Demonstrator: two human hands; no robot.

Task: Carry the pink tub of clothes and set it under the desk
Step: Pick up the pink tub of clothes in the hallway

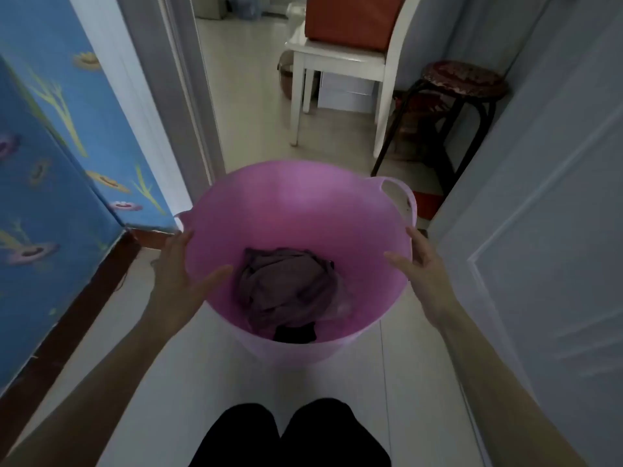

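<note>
The pink tub [296, 203] is in front of me in a narrow passage, with two loop handles at its rim. Crumpled purple and dark clothes [286, 291] lie at its bottom. My left hand [182, 271] grips the left rim, thumb inside the tub and fingers outside. My right hand [418, 264] grips the right rim the same way, just below the right handle. No desk is in view.
A blue flowered cabinet [50, 197] with a dark base stands on the left. A grey door [539, 230] is on the right. Ahead stand a white chair [340, 62] with an orange cushion and a dark round stool [465, 82]. My dark trouser legs [290, 436] show below.
</note>
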